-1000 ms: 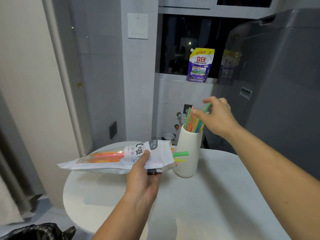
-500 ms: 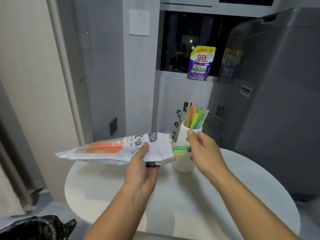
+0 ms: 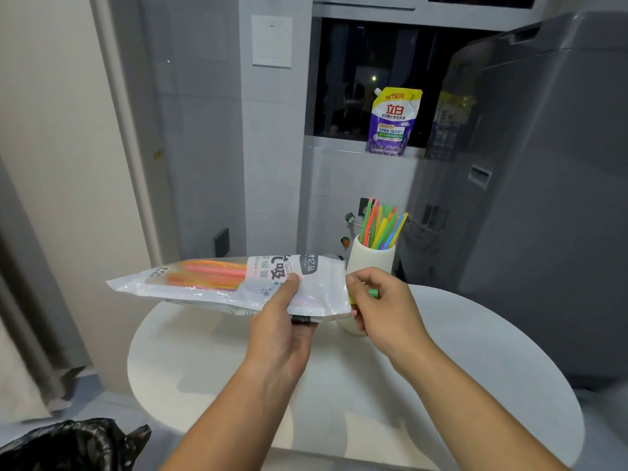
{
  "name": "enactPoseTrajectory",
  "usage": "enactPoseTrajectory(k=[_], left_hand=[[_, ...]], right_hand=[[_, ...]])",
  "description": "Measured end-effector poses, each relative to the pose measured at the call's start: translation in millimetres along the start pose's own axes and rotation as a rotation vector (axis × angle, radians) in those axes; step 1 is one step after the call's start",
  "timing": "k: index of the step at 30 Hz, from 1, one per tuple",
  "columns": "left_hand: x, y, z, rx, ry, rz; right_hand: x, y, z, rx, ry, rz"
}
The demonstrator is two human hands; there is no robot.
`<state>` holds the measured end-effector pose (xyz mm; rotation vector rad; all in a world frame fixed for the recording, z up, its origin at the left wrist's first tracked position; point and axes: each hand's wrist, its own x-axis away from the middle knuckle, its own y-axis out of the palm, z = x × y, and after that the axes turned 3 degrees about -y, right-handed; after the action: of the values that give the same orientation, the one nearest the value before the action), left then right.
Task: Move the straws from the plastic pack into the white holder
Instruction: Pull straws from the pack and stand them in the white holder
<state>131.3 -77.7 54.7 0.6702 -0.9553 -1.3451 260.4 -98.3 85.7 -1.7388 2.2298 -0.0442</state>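
My left hand grips the plastic straw pack, holding it level above the round table with its open end pointing right. Orange, pink and yellow straws show through the pack's clear part. My right hand is at the pack's mouth, fingers pinched on the green straw that sticks out of it. A yellow and a pink straw tip also poke out beside my fingers. Behind my right hand stands the white holder, upright, with several coloured straws fanned out of its top.
The round white table lies under both hands. A grey washing machine stands close on the right. A purple detergent pouch sits on the window ledge. A black rubbish bag is on the floor at lower left.
My right hand left the holder's top, came down and left to the pack's mouth, and closed on the green straw. The pack and my left hand stayed in place.
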Motion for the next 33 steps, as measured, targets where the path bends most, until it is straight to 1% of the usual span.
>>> enactPoseTrajectory(k=[6, 9, 11, 14, 15, 18, 21, 26, 28, 30, 33], left_hand=[[-5.9, -2.4, 4.2, 0.051, -0.009, 0.003], [-3.2, -1.6, 7.2, 0.063, -0.050, -0.007], [-2.5, -1.7, 6.2, 0.062, -0.062, -0.006], [-6.7, -3.9, 3.0, 0.064, -0.037, 0.013], [-7.9, -4.4, 2.0, 0.062, -0.029, 0.016], [-5.7, -3.6, 3.2, 0.058, -0.024, 0.014], [-7.2, -5.5, 8.2, 0.069, -0.037, 0.007], [-10.3, -6.5, 11.7, 0.090, -0.039, 0.016], [-10.7, -6.6, 10.0, 0.094, -0.045, 0.014], [-12.5, -7.6, 8.4, 0.104, -0.045, 0.023], [-16.0, -9.9, 7.5, 0.098, -0.035, 0.024]], right_hand=[[-7.2, -7.8, 11.2, 0.092, -0.098, 0.084], [-9.7, -12.8, 13.5, 0.104, -0.103, 0.133], [-8.4, -13.3, 11.9, 0.046, -0.080, 0.150], [-1.8, -10.9, 4.9, -0.145, -0.022, 0.101], [0.0, -10.1, 3.1, -0.170, -0.016, 0.086], [0.1, -9.5, 0.7, -0.163, -0.014, 0.069], [-5.9, -15.6, 0.4, -0.138, -0.023, 0.089], [-12.8, -30.9, 2.9, -0.162, -0.023, 0.092], [-11.6, -29.6, 4.3, -0.233, -0.026, 0.108], [-9.7, -25.2, 5.4, -0.366, -0.014, 0.128], [-4.7, -16.2, 6.9, -0.478, 0.023, 0.087]])
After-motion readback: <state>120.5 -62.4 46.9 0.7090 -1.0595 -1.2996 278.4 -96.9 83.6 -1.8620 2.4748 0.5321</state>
